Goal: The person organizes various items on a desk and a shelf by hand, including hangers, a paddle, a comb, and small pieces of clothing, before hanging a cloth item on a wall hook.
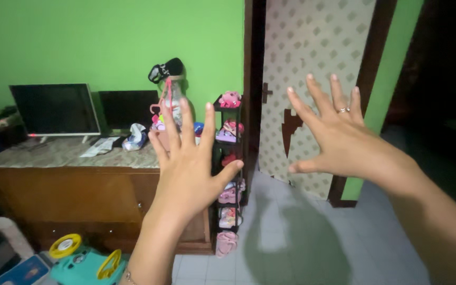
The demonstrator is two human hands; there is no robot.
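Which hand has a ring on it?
The right hand wears the silver ring on one finger. The left hand, spread open in front of the shoe rack, has bare fingers.

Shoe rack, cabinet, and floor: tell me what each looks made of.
Shoe rack: thin black posts and shelves, probably painted metal or plastic; the look leaves it open.
Cabinet: brown, slightly glossy fronts with faint grain, likely varnished wood or veneer.
Floor: pale grey squares with grout lines and a soft sheen, apparently ceramic tile.
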